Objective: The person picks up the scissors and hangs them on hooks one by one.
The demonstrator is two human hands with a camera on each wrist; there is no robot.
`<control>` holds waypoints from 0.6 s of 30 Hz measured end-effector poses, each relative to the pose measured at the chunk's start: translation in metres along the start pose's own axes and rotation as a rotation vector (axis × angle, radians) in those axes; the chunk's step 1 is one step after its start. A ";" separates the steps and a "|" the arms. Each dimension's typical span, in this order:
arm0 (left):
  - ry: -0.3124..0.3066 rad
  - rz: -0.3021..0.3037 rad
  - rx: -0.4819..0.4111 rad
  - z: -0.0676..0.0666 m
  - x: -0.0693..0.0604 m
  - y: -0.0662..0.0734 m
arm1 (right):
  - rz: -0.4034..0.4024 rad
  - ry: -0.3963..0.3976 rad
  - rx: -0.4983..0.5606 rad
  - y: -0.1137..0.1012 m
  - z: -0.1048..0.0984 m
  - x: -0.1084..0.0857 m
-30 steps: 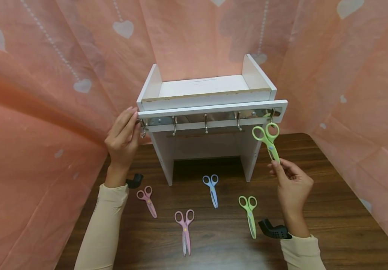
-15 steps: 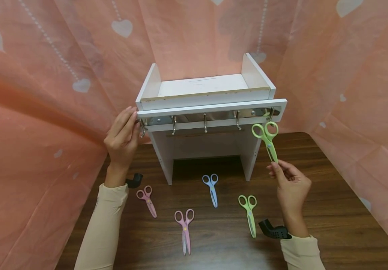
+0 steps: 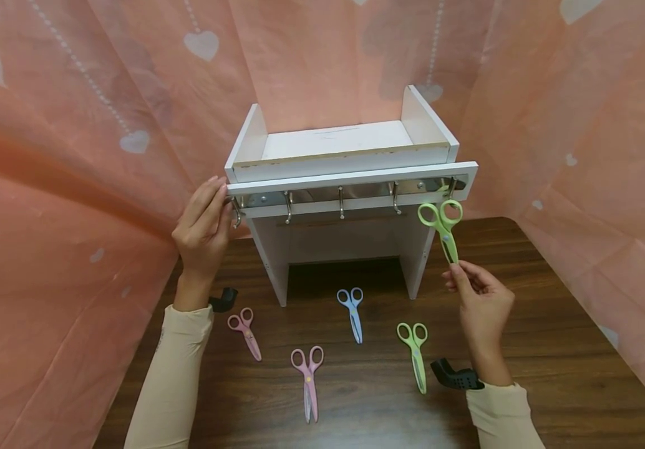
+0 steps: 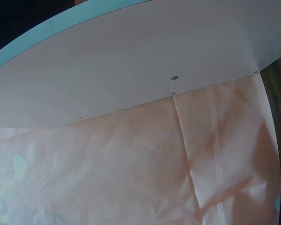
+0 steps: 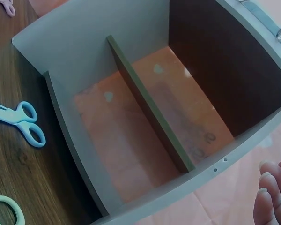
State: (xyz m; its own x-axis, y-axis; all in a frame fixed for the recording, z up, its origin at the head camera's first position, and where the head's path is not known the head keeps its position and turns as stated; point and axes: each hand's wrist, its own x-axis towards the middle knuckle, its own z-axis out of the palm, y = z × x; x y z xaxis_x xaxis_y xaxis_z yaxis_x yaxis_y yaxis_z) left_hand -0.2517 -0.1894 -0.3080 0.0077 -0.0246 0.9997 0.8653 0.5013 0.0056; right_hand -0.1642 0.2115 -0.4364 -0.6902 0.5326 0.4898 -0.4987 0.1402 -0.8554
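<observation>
Green scissors (image 3: pixel 446 237), 1 pr: lt. green, two loop handles up, bluish pivot dot, tip down & slightly R; in air just below R end of rail (image 3: pixel 350 177). R hand (image 3: pixel 486 304) pinches blade tip, thumb vs. fingers. R loop overlaps end hook (image 3: pixel 453 186); can't tell if hooked thru. L hand (image 3: pixel 201 226): fingers nearly straight, touching L end of rail. Rack (image 3: pixel 251 137): wht., upright, R side panel near blades. Rm. to move: gap R of rack out to cloth (image 3: pixel 597 156), plus table (image 3: pixel 575 337) R of R hand. On table, well apart: blue scissors (image 3: pixel 355 321), 2nd green pr (image 3: pixel 418 362), small pink pr (image 3: pixel 251 342), lg. pink pr (image 3: pixel 309 383). Vs. 0.5 s ago: R hand & blade tip a bit higher & further L; L hand abt. same.
</observation>
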 end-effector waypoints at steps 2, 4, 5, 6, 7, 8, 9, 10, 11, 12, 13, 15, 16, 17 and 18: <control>0.003 -0.003 -0.006 0.000 0.000 0.001 | 0.004 -0.005 -0.003 0.000 0.000 0.000; 0.002 -0.005 -0.007 0.000 0.000 0.001 | 0.006 -0.010 -0.006 0.001 0.000 0.000; 0.001 -0.006 -0.005 0.000 0.000 0.001 | 0.006 -0.012 -0.009 0.001 0.000 0.000; 0.000 -0.007 -0.002 0.000 0.000 0.001 | 0.007 -0.014 -0.010 0.002 0.000 0.000; -0.002 -0.007 0.002 -0.001 0.000 0.001 | 0.009 -0.017 -0.012 0.002 0.000 0.000; -0.004 -0.007 0.007 -0.001 0.000 0.001 | 0.009 -0.019 -0.020 0.003 0.000 0.000; -0.006 -0.007 0.010 -0.001 0.000 0.001 | 0.009 -0.021 -0.023 0.003 0.001 0.000; -0.006 -0.009 0.010 -0.001 0.000 0.000 | 0.008 -0.023 -0.029 0.004 0.001 0.000; -0.004 -0.009 0.007 -0.001 0.000 0.000 | 0.005 -0.024 -0.036 0.005 0.001 0.000; -0.002 -0.011 0.004 -0.001 0.000 0.000 | 0.004 -0.025 -0.039 0.005 0.001 0.000; -0.001 -0.012 0.001 -0.001 -0.001 0.000 | 0.003 -0.026 -0.040 0.005 0.001 0.000; 0.003 -0.013 -0.004 0.000 -0.001 -0.001 | 0.000 -0.027 -0.040 0.005 0.002 0.000; 0.006 -0.013 -0.008 0.000 -0.001 -0.001 | -0.001 -0.027 -0.038 0.006 0.002 0.000; 0.007 -0.012 -0.010 0.000 -0.001 -0.001 | 0.001 -0.027 -0.034 0.006 0.002 0.000; 0.007 -0.012 -0.010 0.000 -0.001 -0.001 | 0.004 -0.028 -0.028 0.005 0.003 0.000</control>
State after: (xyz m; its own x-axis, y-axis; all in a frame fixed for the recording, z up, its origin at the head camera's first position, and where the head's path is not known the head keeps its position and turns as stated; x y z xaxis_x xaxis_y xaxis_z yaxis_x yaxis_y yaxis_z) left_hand -0.2529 -0.1899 -0.3095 0.0010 -0.0368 0.9993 0.8704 0.4920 0.0172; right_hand -0.1683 0.2101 -0.4407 -0.7068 0.5100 0.4903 -0.4813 0.1613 -0.8616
